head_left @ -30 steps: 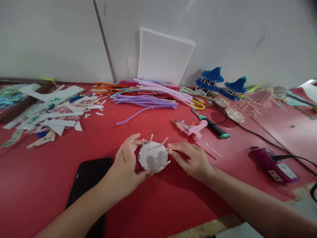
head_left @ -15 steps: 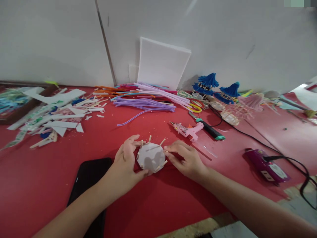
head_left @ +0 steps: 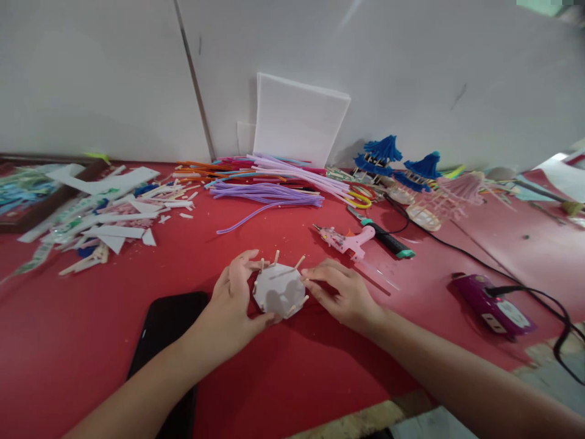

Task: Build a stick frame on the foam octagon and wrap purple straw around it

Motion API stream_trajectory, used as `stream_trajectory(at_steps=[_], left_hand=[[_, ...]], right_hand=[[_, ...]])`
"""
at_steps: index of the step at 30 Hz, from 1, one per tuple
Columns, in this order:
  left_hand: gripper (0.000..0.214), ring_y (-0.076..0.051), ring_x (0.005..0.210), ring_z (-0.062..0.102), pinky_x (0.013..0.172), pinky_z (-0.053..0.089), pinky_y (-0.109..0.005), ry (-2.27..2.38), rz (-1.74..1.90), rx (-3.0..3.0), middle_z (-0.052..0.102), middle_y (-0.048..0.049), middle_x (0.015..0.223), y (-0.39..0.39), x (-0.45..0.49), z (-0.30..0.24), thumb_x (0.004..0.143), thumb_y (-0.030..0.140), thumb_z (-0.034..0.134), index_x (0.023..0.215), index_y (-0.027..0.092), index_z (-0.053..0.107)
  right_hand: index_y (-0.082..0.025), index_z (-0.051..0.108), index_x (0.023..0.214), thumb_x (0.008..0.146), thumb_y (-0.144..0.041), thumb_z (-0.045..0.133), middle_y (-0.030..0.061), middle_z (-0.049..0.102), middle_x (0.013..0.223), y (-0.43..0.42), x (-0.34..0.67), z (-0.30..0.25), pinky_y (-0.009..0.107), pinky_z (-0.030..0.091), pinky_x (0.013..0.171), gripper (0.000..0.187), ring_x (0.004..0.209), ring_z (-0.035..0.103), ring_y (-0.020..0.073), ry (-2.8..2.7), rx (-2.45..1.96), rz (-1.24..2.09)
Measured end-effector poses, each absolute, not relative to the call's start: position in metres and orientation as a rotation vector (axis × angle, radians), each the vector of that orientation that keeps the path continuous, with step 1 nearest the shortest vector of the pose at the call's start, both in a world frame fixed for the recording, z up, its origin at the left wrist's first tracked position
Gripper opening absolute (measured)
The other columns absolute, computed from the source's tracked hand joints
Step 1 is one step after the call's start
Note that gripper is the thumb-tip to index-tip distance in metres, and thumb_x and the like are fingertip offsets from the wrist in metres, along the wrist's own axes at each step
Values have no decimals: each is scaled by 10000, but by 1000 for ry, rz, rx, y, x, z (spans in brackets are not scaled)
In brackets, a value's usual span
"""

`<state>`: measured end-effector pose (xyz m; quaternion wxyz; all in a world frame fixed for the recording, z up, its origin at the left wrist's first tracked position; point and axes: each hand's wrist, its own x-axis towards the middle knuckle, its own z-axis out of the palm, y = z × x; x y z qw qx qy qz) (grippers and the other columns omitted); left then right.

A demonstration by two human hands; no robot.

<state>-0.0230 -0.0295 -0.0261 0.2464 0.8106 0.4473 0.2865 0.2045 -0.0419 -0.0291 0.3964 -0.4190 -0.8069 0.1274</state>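
A small white many-sided board (head_left: 280, 285) lies on the red table, with several short wooden sticks standing up around its edge. My left hand (head_left: 235, 299) grips its left side, thumb at the near edge and fingers at the far left. At the right edge, my right hand (head_left: 340, 292) pinches one short wooden stick (head_left: 304, 279) between thumb and fingertip, against the board. A pink glue gun (head_left: 350, 239) lies just beyond my right hand, beside a black and teal utility knife (head_left: 388, 239).
A black phone (head_left: 169, 335) lies under my left forearm. Purple pipe cleaners (head_left: 265, 192) are bundled at the back. White scraps (head_left: 109, 207) are heaped on the left. Blue-roofed models (head_left: 379, 155) stand back right. A purple power strip (head_left: 493, 305) with a black cord sits at right.
The camera view has shifted very slightly. Both hands and the board stay in the same place, with no visible change of grip.
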Motion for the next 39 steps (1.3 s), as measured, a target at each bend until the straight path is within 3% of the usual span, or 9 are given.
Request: stream_trajectory(at_steps=[9, 11, 14, 19, 24, 29, 33, 36, 39], left_hand=[[837, -343, 1129, 542, 940, 410, -571, 1259, 782, 2053, 532, -163, 1155, -28, -20, -19, 627, 407, 749, 1269, 181, 260], [745, -333, 1087, 578, 930, 440, -539, 1265, 793, 1941, 555, -141, 1110, -27, -19, -13, 632, 425, 739, 1217, 186, 342], [637, -274, 965, 650, 875, 503, -475, 1111, 817, 1625, 592, -111, 1099, -27, -17, -1, 683, 485, 677, 1197, 241, 390], [864, -274, 927, 667, 814, 535, -456, 792, 810, 1051, 679, -66, 1051, -28, -19, 9, 587, 601, 716, 1308, 362, 304], [797, -269, 963, 651, 833, 509, -405, 731, 770, 814, 670, -69, 1107, -25, -24, 6, 577, 507, 778, 1273, 334, 431], [495, -206, 962, 627, 814, 464, -297, 512, 703, 671, 685, -37, 1065, -25, -26, 8, 663, 346, 772, 1116, 282, 580], [533, -246, 1050, 575, 817, 446, -306, 523, 681, 637, 647, -65, 1134, -27, -21, 12, 627, 497, 746, 1076, 251, 600], [558, -240, 1037, 553, 813, 440, -311, 671, 876, 565, 624, -58, 1115, -24, -14, 16, 574, 599, 723, 994, 255, 592], [316, -138, 845, 557, 773, 433, -249, 908, 1367, 495, 602, 3, 997, -17, -13, 19, 678, 459, 715, 879, 269, 563]], right_hand=[[-260, 418, 1251, 842, -169, 533, 54, 629, 971, -45, 208, -25, 329, 529, 734, 434, 786, 610, 161, -1857, -1047, 484], [-258, 395, 1254, 859, -179, 505, 64, 578, 999, -44, 211, -23, 335, 530, 708, 417, 759, 587, 151, -1703, -1012, 555], [-262, 425, 1214, 872, -213, 507, 74, 538, 1022, -43, 213, -18, 357, 529, 740, 355, 810, 576, 163, -1641, -974, 623], [-267, 531, 1125, 885, -267, 519, 61, 560, 996, -41, 208, -14, 341, 520, 765, 240, 831, 584, 169, -1757, -988, 654], [-245, 586, 1012, 875, -305, 543, 45, 581, 882, -39, 202, -11, 311, 500, 667, 156, 743, 564, 160, -1718, -987, 596], [-213, 631, 853, 833, -274, 608, 38, 566, 833, -38, 202, 0, 303, 460, 682, 67, 763, 544, 160, -1772, -991, 581], [-192, 610, 726, 824, -273, 611, 10, 540, 756, -33, 199, 16, 287, 416, 677, 126, 711, 510, 137, -1769, -1023, 651], [-176, 569, 636, 799, -349, 621, -22, 493, 651, -22, 198, 28, 257, 364, 591, 243, 609, 450, 105, -1575, -1138, 824], [-165, 577, 619, 727, -441, 663, -52, 446, 540, -8, 199, 32, 231, 284, 485, 309, 505, 368, 75, -1328, -1299, 1167]])
